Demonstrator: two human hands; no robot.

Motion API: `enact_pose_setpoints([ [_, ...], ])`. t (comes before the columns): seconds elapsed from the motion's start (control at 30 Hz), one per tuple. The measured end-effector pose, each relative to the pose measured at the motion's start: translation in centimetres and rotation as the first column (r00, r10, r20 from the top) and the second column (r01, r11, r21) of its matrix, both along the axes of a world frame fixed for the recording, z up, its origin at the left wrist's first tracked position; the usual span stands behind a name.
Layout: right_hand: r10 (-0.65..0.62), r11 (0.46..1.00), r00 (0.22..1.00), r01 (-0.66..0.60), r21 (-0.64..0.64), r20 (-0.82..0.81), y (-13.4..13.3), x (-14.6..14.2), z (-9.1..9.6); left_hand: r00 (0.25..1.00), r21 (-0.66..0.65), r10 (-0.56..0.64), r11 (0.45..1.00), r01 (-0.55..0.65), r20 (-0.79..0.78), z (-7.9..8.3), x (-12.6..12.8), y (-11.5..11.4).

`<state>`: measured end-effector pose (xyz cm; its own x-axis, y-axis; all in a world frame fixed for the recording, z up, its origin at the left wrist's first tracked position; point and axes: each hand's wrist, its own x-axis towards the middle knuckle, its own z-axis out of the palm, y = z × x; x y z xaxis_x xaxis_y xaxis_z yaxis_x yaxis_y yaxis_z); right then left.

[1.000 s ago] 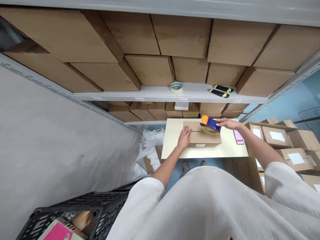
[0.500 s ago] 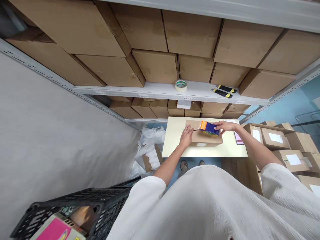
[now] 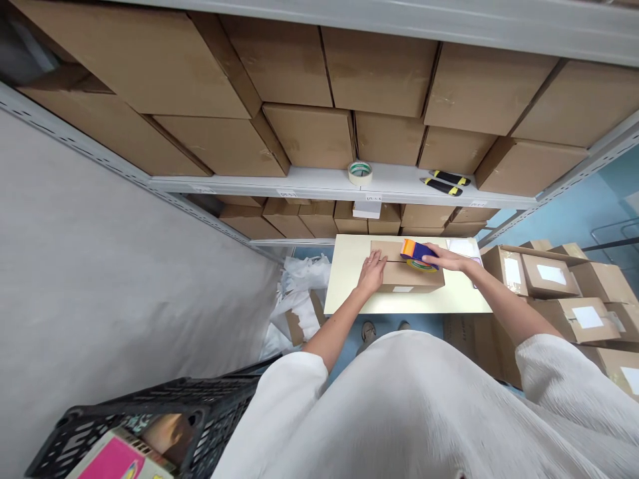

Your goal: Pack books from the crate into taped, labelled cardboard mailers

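Note:
A closed cardboard box (image 3: 409, 274) lies on the cream tabletop (image 3: 344, 279), with a seam running across its top and a small white label on its near side. My left hand (image 3: 372, 271) rests flat on the box's left end, fingers stretched out beside the seam. Wrapped round the back of a blue and orange tape dispenser (image 3: 418, 253) is my right hand (image 3: 442, 257). The dispenser is over the box top, its orange end pointing left; I cannot tell whether it touches the cardboard.
Shelves ahead hold several cardboard boxes (image 3: 379, 73), a tape roll (image 3: 360, 173) and two utility knives (image 3: 444, 183). Labelled cartons (image 3: 552, 274) are stacked at right. White wrapping (image 3: 304, 276) lies on the floor at left, near a black crate (image 3: 200, 406). My right forearm partly covers a phone.
My right hand and the tape dispenser have shifted slightly, and the forearm now covers most of the phone. My left hand stays in place on the box.

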<state>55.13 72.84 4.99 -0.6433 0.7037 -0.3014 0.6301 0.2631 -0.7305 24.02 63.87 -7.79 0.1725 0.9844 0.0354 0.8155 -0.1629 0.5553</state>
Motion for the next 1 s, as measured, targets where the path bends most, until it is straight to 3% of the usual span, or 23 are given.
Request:
enact_pose_setpoints([
  [0.13,0.015,0.995,0.999,-0.018,0.099,0.033,-0.4,-0.4,-0.7,0.999,-0.027,0.040,0.999,-0.039,0.032,1.7,0.4,0.0],
  [0.23,0.002,0.990,0.998,-0.010,0.138,0.060,-0.4,-0.5,-1.1,0.967,-0.044,0.141,0.990,-0.135,0.214,3.8,0.8,0.9],
  [0.33,0.029,0.989,0.999,-0.035,0.144,0.042,-0.3,-0.5,-1.1,0.831,-0.168,0.246,0.968,-0.185,0.498,5.8,1.2,2.4],
  [0.47,0.060,0.990,0.998,-0.055,0.132,-0.034,-0.3,-0.4,-1.0,0.671,-0.345,0.307,0.935,-0.081,0.675,7.4,1.8,3.9],
  [0.7,0.087,0.992,0.988,-0.075,0.097,-0.125,-0.3,-0.1,-1.5,0.678,-0.390,0.291,0.921,-0.006,0.675,8.7,2.6,3.8],
  [1.0,0.093,0.991,0.993,-0.084,0.105,-0.079,-0.2,-0.3,-0.6,0.704,-0.423,0.285,0.906,0.024,0.651,9.0,2.9,4.1],
])
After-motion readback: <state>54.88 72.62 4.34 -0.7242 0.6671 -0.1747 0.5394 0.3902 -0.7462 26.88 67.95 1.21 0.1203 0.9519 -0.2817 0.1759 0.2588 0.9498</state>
